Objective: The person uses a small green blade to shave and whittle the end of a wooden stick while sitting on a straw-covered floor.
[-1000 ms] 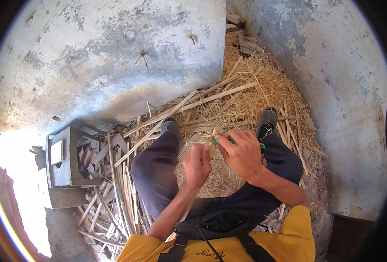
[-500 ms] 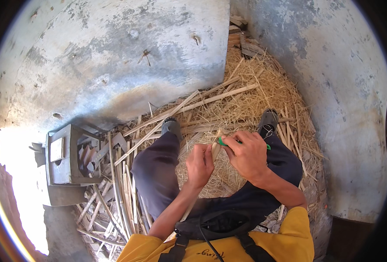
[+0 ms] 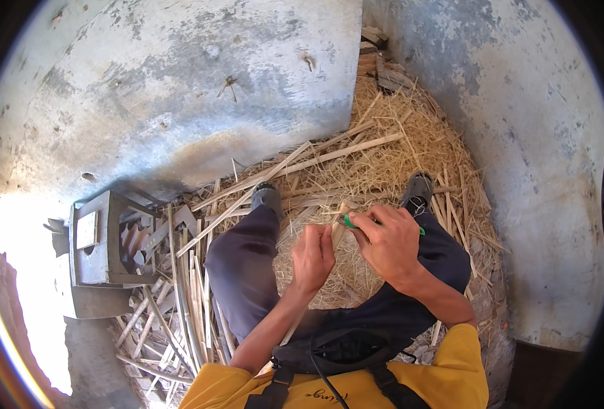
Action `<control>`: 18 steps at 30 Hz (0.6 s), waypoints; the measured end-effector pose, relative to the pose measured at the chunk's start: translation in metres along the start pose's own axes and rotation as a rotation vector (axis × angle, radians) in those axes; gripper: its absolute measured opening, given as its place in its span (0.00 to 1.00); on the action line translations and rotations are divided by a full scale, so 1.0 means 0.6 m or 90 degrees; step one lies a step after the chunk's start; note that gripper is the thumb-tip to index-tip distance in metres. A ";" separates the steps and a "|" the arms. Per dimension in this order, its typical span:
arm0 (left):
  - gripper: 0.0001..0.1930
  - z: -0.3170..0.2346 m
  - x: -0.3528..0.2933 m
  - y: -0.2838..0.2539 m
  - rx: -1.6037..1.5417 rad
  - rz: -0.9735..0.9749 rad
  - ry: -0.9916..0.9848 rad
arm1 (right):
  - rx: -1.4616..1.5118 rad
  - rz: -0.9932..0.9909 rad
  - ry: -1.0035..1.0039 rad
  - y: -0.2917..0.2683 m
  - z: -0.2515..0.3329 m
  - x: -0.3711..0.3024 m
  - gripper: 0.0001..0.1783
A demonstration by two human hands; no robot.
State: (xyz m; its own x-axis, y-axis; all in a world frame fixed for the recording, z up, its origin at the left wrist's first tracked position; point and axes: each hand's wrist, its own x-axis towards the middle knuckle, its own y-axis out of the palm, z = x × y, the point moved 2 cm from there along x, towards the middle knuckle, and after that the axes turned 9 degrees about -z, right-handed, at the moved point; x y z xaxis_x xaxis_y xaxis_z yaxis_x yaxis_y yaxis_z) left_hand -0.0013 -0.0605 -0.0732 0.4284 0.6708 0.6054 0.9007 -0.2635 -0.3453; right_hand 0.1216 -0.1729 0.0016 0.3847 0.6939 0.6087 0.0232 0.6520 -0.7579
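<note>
My left hand (image 3: 313, 259) is closed around a pale bamboo or wood strip (image 3: 338, 233), held between thumb and fingers. The strip's far end pokes up between my hands, and its lower part seems to run back along my left forearm toward my lap. My right hand (image 3: 392, 249) grips a small green-handled tool (image 3: 349, 220) just right of the strip's end. Most of that tool is hidden by my fingers, so its kind and any blade cannot be made out. A bit of green also shows at the hand's right side.
Dry straw and shavings (image 3: 417, 136) cover the ground between and beyond my feet. Long loose strips (image 3: 196, 307) lie to the left, near a grey wooden box (image 3: 97, 238). Worn walls (image 3: 199, 88) enclose the far side and right. A black pouch (image 3: 349, 347) lies across my lap.
My right hand and the green-handled tool have shifted slightly to the right along the strip's end. My left hand keeps its hold with hardly any movement.
</note>
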 end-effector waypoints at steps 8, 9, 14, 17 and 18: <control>0.05 0.006 -0.036 0.019 0.014 0.043 -0.050 | -0.025 -0.070 -0.008 -0.002 -0.001 0.019 0.15; 0.05 0.003 -0.045 0.022 0.001 0.055 -0.044 | -0.022 -0.115 -0.004 -0.021 0.000 0.045 0.14; 0.07 0.010 -0.027 0.022 -0.078 0.038 -0.116 | -0.044 -0.158 0.097 -0.048 -0.055 0.096 0.11; 0.07 0.027 -0.010 0.014 -0.107 0.033 -0.236 | 0.081 -0.037 0.224 -0.020 -0.106 0.077 0.12; 0.08 0.034 -0.005 0.012 -0.116 0.049 -0.299 | 0.104 0.000 0.246 -0.014 -0.111 0.074 0.13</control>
State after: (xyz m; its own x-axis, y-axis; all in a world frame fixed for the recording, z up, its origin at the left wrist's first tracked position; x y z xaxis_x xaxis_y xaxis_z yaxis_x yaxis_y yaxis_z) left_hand 0.0022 -0.0506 -0.0921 0.4536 0.8727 0.1805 0.8834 -0.4137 -0.2200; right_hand 0.2000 -0.1678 0.0194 0.7033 0.5486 0.4521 -0.1115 0.7132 -0.6920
